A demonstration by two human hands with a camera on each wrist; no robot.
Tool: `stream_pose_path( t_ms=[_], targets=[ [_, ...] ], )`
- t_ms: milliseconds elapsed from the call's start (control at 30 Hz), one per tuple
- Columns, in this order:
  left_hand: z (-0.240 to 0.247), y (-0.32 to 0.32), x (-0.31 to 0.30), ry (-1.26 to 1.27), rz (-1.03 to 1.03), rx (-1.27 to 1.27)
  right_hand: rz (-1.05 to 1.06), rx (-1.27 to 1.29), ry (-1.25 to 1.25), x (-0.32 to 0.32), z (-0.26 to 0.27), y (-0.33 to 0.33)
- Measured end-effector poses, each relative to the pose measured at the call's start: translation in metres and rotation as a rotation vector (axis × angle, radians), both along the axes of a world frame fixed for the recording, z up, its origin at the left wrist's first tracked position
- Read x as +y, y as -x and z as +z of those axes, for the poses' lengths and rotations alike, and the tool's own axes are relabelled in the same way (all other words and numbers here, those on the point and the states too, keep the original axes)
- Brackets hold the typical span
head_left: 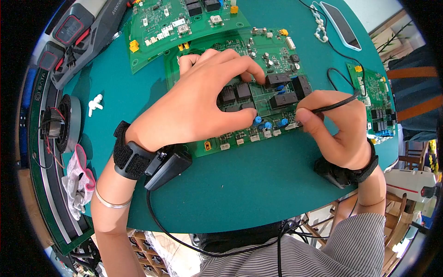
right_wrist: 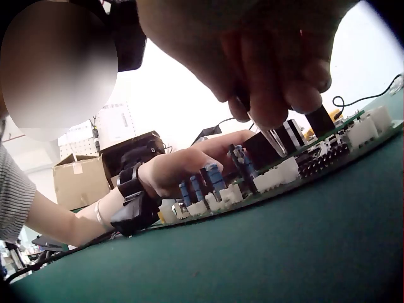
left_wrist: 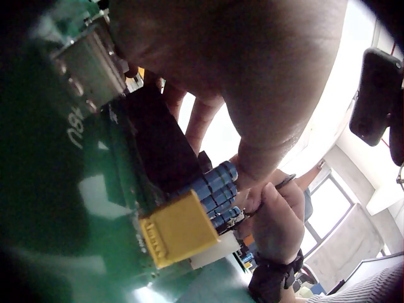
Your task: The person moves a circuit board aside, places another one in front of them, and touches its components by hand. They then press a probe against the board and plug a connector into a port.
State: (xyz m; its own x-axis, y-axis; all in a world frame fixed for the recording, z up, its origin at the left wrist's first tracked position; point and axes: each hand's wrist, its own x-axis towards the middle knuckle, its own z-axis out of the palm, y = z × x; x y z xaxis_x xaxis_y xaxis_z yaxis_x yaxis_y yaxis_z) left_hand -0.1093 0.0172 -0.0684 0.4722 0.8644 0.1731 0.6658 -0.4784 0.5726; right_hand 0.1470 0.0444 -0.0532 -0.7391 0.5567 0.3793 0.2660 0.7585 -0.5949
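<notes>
A green circuit board (head_left: 272, 55) with black relays and blue components lies on the teal table. My left hand (head_left: 198, 94) spreads over it, thumb tip at a blue component (head_left: 257, 121) and index finger beside a black relay (head_left: 277, 81). At the board's near right edge, my right hand (head_left: 339, 122) pinches a slim corded tool (head_left: 336, 104). Its tapered silver tip (right_wrist: 275, 140) points down at a white connector (right_wrist: 278, 175) in the right wrist view. Yellow and blue parts (left_wrist: 178, 230) on the board stand close to the left wrist camera.
Another green board (head_left: 161, 41) overlaps the far left corner; a smaller one (head_left: 376, 99) lies at right. A phone (head_left: 340, 25) and a beaded strand (head_left: 318, 25) are at the back. Gloves (head_left: 78, 182) and a small white object (head_left: 95, 105) are at left. A black cord (head_left: 346, 56) crosses the right.
</notes>
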Motion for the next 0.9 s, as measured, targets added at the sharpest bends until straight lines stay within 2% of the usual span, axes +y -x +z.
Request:
stream_pose_path(
  t_ms=[67,133,267,367,433,533,900],
  targets=[
    [0.0,0.0001,0.0001,-0.001,0.0,0.0,-0.018,0.052,0.006,0.0002,0.0002,0.0003],
    [-0.0004,0.0003,0.0003,-0.004,-0.002,-0.01,0.024,-0.033,0.013,0.0014,0.0045,0.0008],
    [-0.0016,0.0005,0.0006,-0.014,-0.003,-0.009,0.033,-0.031,0.015,0.002,0.0036,0.0014],
    [-0.0018,0.0005,0.0001,-0.018,-0.009,-0.012,0.014,0.03,-0.004,-0.0012,0.002,0.0],
    [-0.001,0.0001,-0.0001,-0.014,-0.002,-0.008,-0.059,0.038,0.1,-0.0055,0.0031,-0.0009],
    [-0.0019,0.0007,0.0005,-0.017,-0.001,0.001,-0.024,0.052,0.131,-0.0036,-0.0008,-0.0006],
    [0.0002,-0.0007,0.0008,-0.007,-0.002,-0.003,-0.027,0.063,0.106,-0.0038,0.0011,-0.0002]
  ],
)
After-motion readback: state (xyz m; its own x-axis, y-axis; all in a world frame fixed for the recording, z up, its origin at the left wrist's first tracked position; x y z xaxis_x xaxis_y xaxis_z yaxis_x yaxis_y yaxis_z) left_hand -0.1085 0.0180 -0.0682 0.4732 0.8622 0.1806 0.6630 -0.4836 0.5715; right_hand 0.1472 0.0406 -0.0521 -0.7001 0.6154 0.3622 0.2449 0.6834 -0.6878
